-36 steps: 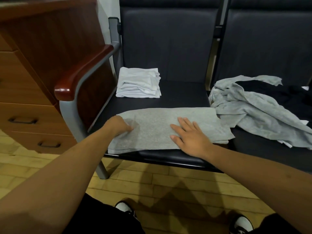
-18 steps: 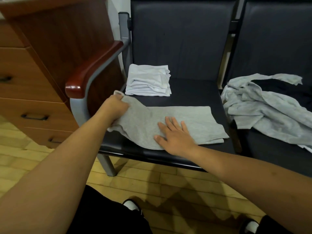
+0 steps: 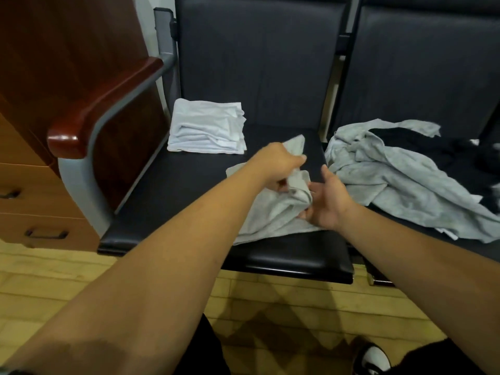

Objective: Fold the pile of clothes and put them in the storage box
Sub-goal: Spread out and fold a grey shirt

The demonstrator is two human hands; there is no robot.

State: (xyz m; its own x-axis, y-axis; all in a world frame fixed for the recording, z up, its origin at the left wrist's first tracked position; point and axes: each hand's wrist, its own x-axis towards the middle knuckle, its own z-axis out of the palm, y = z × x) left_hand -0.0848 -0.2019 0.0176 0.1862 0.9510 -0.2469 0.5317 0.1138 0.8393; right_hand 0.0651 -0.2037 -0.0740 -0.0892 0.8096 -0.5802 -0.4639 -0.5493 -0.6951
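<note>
Black padded bench seating fills the view, two seats side by side with upright backs, over a pale wood-plank floor (image 3: 270, 299). The left seat (image 3: 189, 201) has a smooth, faintly shiny cushion and a glossy red-brown armrest (image 3: 102, 104) on a grey metal frame; a wooden drawer cabinet (image 3: 27, 185) stands beyond it.

Step in hand, by my reading: a crosswise fold of the grey garment (image 3: 270, 217), a soft, matte knit lying on the front right part of the left seat.

- My left hand (image 3: 278, 166) has its fingers curled round one end of the cloth and holds it raised off the cushion, above the rest of the garment.
- My right hand (image 3: 327, 207) is spread, thumb up and apart from the fingers. The fingertips meet the bunched fold; the cloth hides their ends.
- A folded white garment (image 3: 208, 131) sits squared, in flat layers, at the back left of the same seat.
- The unfolded pile (image 3: 400, 180), crumpled grey cloth over something black, covers the right seat.

No storage box is in view.

Next move, as I judge it: lay the lifted end down so the edges match, then flatten the bunching with the right palm. The knit is limp and will slump if released early. Most of the pile remains to be done.
</note>
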